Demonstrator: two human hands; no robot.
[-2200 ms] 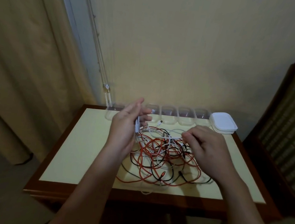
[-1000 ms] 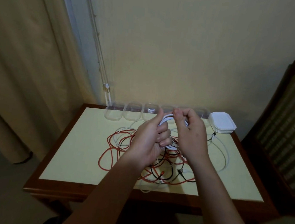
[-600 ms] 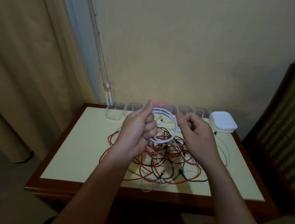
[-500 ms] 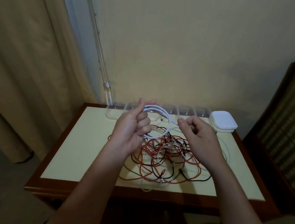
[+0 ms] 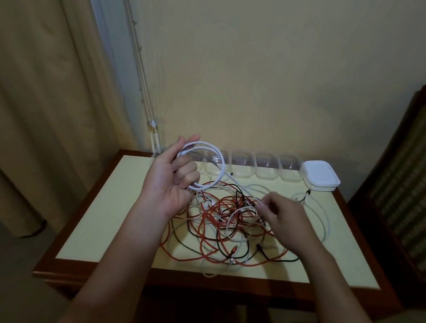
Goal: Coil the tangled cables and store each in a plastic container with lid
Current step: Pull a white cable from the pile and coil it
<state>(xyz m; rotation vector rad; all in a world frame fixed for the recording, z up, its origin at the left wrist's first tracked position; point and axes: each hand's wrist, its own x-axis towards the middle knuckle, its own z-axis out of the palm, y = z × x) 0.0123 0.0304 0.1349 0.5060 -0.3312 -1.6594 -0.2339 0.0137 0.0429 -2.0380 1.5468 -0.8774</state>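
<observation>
Above a cream-topped table, a looped white cable is gripped in the raised left hand; its trailing strand is pinched by the lowered right hand over the multicoloured cable tangle.

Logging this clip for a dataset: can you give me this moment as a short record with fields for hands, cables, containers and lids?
left hand: holds a loop of white cable, raised above the table
right hand: pinches that cable's free run at the tangle
tangle: red, black, white cables on the table
containers: clear, lidless, row at the back edge
lids: white stack, right of the row
stored: nothing visible yet
</observation>
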